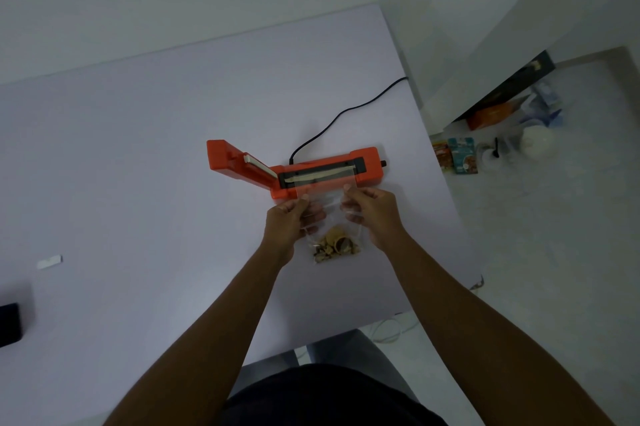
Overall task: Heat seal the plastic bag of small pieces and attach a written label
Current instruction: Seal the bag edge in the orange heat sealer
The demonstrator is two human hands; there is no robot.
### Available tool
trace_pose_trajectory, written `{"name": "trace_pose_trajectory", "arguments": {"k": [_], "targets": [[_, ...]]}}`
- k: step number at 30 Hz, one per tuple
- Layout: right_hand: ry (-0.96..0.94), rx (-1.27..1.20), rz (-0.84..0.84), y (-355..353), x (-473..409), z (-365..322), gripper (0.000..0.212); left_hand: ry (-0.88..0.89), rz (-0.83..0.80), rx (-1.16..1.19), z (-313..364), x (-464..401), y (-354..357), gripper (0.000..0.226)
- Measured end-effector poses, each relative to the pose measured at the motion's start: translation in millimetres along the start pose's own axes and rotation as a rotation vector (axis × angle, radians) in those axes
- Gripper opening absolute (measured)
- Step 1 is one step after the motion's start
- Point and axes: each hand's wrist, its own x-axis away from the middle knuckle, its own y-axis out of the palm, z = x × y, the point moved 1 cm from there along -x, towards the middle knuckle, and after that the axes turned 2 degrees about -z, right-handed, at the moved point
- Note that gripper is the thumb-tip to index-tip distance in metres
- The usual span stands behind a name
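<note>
A clear plastic bag (pixel 329 209) with small tan and brown pieces (pixel 335 244) at its bottom lies on the table. Its open top edge rests over the sealing strip of the orange heat sealer (pixel 363 166), whose lid arm (pixel 230 162) is raised at the left. My left hand (pixel 289 223) pinches the bag's upper left edge. At the upper right edge, my right hand (pixel 372 214) pinches the bag too. A small white label (pixel 50 261) lies far to the left on the table.
The sealer's black cord (pixel 349 114) runs back right off the pale table (pixel 156 148). A dark flat object (pixel 10 325) sits at the left edge. Packets and containers (pixel 460 155) lie on the floor at right. The table's right edge is close to my right arm.
</note>
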Motion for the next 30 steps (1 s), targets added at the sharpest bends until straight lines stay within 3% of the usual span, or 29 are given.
{"name": "trace_pose_trajectory", "arguments": {"k": [8,17,22,26,30], "targets": [[-0.024,0.054,0.015,-1,2,-2,0.02,0.008,0.003,-0.007,0,0,1,0.022],[-0.052,0.176,0.055,-1,5,-6,0.025,-0.01,0.011,0.013,1,2,1,0.023],[-0.281,0.581,0.212,1,13,-29,0.034,-0.007,0.009,0.004,4,4,3,0.025],[-0.458,0.581,0.284,5,26,-55,0.025,0.005,0.013,0.003,6,6,4,0.025],[-0.66,0.54,0.178,22,41,-80,0.011,-0.002,0.011,-0.001,8,7,5,0.024]]}}
